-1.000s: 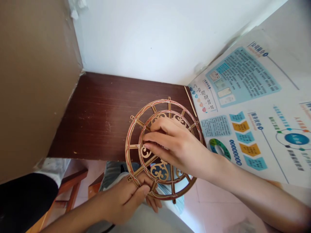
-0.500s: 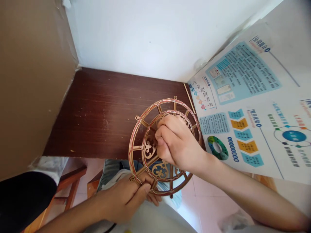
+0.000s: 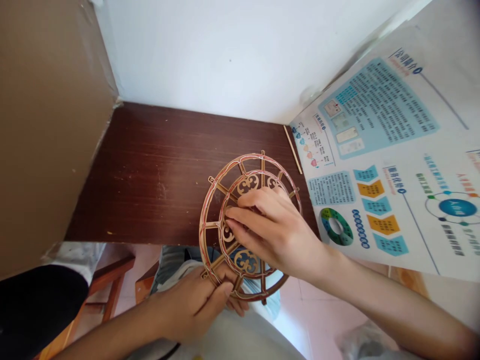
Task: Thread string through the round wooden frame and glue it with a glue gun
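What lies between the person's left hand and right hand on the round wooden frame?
In the head view, a scrolled openwork panel of the round wooden frame lies between the left hand and the right hand.

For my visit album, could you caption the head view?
Left hand grips a wooden fretwork wheel; right hand presses its inner ring.

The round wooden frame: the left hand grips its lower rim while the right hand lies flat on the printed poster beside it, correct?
Not quite: the right hand is not on the printed poster. The head view shows its fingers on the inner ring of the round wooden frame. The left hand does grip the lower rim.
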Action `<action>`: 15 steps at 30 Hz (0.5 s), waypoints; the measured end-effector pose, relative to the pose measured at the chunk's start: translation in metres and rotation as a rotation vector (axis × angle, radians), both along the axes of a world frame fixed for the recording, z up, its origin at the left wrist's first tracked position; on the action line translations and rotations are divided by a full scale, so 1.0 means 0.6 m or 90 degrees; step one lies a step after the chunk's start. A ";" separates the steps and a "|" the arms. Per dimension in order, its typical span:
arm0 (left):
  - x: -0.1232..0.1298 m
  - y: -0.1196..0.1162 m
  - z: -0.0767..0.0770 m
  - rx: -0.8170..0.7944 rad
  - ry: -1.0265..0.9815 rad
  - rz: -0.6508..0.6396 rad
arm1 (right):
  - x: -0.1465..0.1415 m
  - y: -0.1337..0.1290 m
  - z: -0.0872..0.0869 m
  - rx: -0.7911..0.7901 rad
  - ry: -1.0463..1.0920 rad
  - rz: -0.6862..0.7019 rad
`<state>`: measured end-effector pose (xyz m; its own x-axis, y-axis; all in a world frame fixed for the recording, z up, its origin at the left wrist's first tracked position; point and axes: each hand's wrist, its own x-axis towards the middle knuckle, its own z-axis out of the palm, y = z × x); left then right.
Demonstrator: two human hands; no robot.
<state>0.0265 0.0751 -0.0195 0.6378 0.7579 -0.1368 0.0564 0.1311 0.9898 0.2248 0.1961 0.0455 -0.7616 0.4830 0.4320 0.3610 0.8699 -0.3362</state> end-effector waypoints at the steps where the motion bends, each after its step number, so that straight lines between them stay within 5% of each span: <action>1: 0.000 -0.001 -0.001 0.021 0.027 0.002 | -0.002 0.000 0.001 -0.038 0.010 -0.007; 5: 0.002 -0.004 0.001 0.116 0.116 -0.009 | -0.014 -0.004 -0.002 -0.171 0.075 -0.034; 8: 0.010 -0.009 0.006 0.129 0.108 0.002 | -0.022 -0.010 -0.012 -0.148 0.083 -0.040; 12: 0.024 -0.020 0.006 -0.009 0.056 0.072 | -0.030 -0.012 -0.021 -0.032 0.061 -0.074; 15: 0.032 -0.028 0.001 -0.108 0.007 0.119 | -0.033 -0.007 -0.019 -0.085 0.099 -0.107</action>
<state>0.0455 0.0582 -0.0189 0.4869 0.8277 -0.2790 0.0268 0.3051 0.9519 0.2047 0.1918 0.0344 -0.5954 0.6576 0.4616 0.4321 0.7464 -0.5061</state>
